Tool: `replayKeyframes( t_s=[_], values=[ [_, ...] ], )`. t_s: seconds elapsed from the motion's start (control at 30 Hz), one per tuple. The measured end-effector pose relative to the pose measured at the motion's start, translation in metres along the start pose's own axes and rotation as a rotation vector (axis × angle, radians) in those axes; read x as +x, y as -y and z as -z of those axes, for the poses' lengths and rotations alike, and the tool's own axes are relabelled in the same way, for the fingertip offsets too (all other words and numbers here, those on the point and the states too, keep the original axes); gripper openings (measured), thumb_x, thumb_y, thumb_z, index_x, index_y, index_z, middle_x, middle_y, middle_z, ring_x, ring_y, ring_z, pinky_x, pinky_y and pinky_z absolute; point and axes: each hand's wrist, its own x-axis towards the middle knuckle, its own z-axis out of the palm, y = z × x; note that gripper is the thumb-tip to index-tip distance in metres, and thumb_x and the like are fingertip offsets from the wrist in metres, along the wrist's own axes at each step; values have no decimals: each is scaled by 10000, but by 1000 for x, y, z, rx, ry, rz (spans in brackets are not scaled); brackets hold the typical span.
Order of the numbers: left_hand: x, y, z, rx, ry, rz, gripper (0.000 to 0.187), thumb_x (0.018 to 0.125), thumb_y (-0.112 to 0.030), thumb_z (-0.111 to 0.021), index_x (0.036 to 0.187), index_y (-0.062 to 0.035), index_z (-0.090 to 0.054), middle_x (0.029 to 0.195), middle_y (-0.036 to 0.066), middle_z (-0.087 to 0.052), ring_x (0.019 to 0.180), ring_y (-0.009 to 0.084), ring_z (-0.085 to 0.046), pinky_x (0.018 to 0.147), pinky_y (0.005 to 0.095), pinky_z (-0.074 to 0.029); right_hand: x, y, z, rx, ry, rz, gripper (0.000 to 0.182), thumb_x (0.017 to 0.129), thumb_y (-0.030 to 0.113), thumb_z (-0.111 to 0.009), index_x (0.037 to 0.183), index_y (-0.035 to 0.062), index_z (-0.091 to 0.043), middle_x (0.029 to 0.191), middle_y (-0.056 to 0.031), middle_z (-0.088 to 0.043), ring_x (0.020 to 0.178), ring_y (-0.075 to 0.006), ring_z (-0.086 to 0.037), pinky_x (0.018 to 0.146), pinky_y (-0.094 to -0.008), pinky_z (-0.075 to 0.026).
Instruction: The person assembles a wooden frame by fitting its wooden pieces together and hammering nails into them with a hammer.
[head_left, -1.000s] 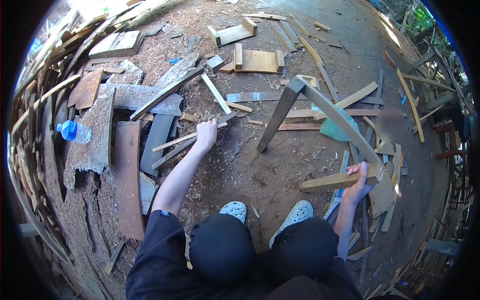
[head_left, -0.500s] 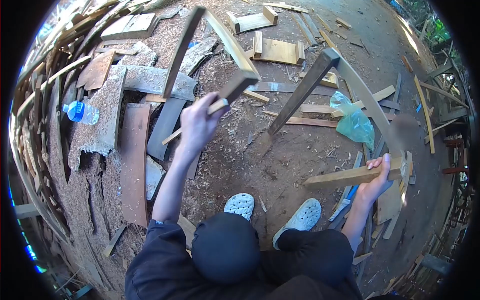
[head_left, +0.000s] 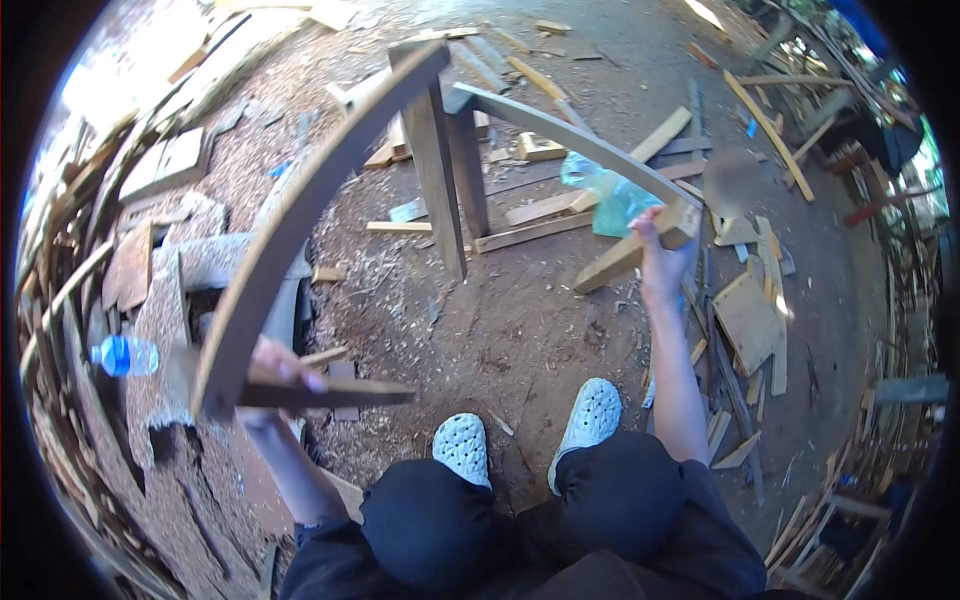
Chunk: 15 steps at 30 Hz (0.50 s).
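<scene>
Labels and writing: the plastic bottle (head_left: 125, 356), lying on the left-hand debris, carries a blue label; its lettering is too small to read. No other legible marking found on the timber or the footwear.

Hands: the left hand (head_left: 280, 365) is closed around the near leg of the left wooden frame (head_left: 320, 190), close to the corner joint. The right hand (head_left: 662, 262) is closed around the near leg of the right wooden frame (head_left: 575, 140), likewise near its corner. Each frame consists of a long rail with a leg at either end. Both are in front of the person, their far legs side by side above the dirt floor (head_left: 500, 320); contact between those legs cannot be confirmed. The green plastic bag (head_left: 618, 203) lies beyond the right hand, among loose strips.

Changes: one second ago the left frame lay low among the boards at left; half a second ago it was raised and well apart from the right one. It now appears larger, its far end beside the other's. The right hand's hold is unchanged. The white clogs (head_left: 461, 450) remain on the floor.
</scene>
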Motion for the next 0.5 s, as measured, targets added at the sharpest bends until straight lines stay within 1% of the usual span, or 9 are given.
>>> replayKeyframes(
  t_s=[0.03,0.1,0.13,0.17,0.2,0.23,0.33,0.43,0.5],
  values=[
    [-22,2,17,-213,-60,185,386,820,-150,-894,1081,29,-673,1044,173,-774,951,314,-765,669,361,-624,2,-2,-3,-12,-22,9,426,879,271,-896,1131,48,-635,1007,-3,-663,896,-106,-642,825,-263,-526],
    [11,3,-51,377,-95,-260,267,814,-155,-905,908,-1,-708,791,115,-786,750,221,-781,634,270,-585,9,-4,-5,123,51,87,558,876,456,-858,1178,53,-618,1034,-11,-662,953,-115,-641,887,-286,-516],
    [23,10,-2,510,474,-476,226,853,-172,-872,839,-12,-714,608,86,-732,579,167,-743,587,203,-531,16,-7,-1,117,39,97,558,876,456,-858,1178,53,-618,1034,-11,-662,953,-115,-641,887,-286,-516],
    [-5,15,-17,404,140,-414,213,904,-174,-819,878,13,-720,665,128,-750,486,193,-703,502,226,-500,22,-7,3,69,93,142,650,891,597,-741,1216,52,-600,1075,-28,-659,1008,-126,-635,929,-312,-508],
    [23,8,-29,313,284,-322,206,907,-169,-809,877,14,-720,676,143,-749,496,200,-704,469,256,-489,26,-7,7,21,149,187,771,906,738,-624,1253,51,-581,1116,-44,-657,1062,-137,-629,971,-338,-499],
    [49,-1,-39,225,427,-229,199,909,-164,-800,876,15,-719,686,159,-748,507,206,-706,437,287,-478,26,-3,7,18,141,197,771,906,738,-624,1253,51,-581,1116,-44,-657,1062,-137,-629,971,-338,-499],
    [62,21,-27,181,587,-90,391,989,-360,-677,916,17,-751,753,181,-759,453,279,-653,439,358,-493,24,8,1,-8,85,34,1046,935,889,-194,1476,43,-486,1278,-83,-628,1200,-181,-588,1078,-374,-430],
    [87,62,-21,86,705,69,561,982,-495,-657,925,57,-741,771,231,-736,538,322,-686,465,386,-513,16,26,-5,148,102,23,1005,962,858,-212,1538,59,-410,1300,-85,-615,1210,-181,-583,1085,-383,-436],
    [82,78,-29,312,525,-22,667,980,-611,-606,924,45,-711,797,199,-730,605,302,-699,545,378,-549,12,30,-7,107,102,29,1000,968,852,-212,1557,63,-382,1307,-90,-611,1212,-183,-581,1092,-387,-437]
  ],
)
